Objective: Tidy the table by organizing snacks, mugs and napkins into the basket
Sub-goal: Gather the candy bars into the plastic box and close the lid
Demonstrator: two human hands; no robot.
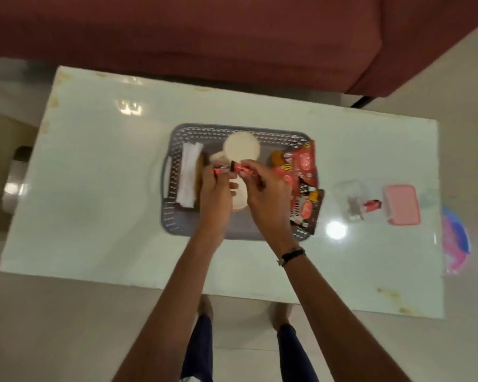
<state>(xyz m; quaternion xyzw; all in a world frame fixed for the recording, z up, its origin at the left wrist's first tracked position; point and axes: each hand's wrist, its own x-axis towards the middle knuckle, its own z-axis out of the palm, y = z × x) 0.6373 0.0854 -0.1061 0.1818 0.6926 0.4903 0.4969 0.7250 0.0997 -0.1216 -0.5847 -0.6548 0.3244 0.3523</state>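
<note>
A grey perforated basket (pixel 174 221) sits mid-table. Inside lie folded white napkins (pixel 188 175) at its left, a white mug (pixel 241 148) at the back, a second white mug (pixel 239 199) partly hidden under my hands, and red and brown snack packets (pixel 304 172) at the right. My left hand (pixel 215 194) pinches a small red wrapped snack bar (pixel 221 169). My right hand (pixel 265 194) holds another small red snack bar (pixel 243 170) end to end with the first, both above the basket.
Right of the basket stand a clear plastic container (pixel 351 202) with a small red snack (pixel 372 205) beside it and a pink lidded box (pixel 402 204). A dark red sofa (pixel 204 37) runs along the far side. A coloured plate (pixel 455 241) lies past the table's right edge.
</note>
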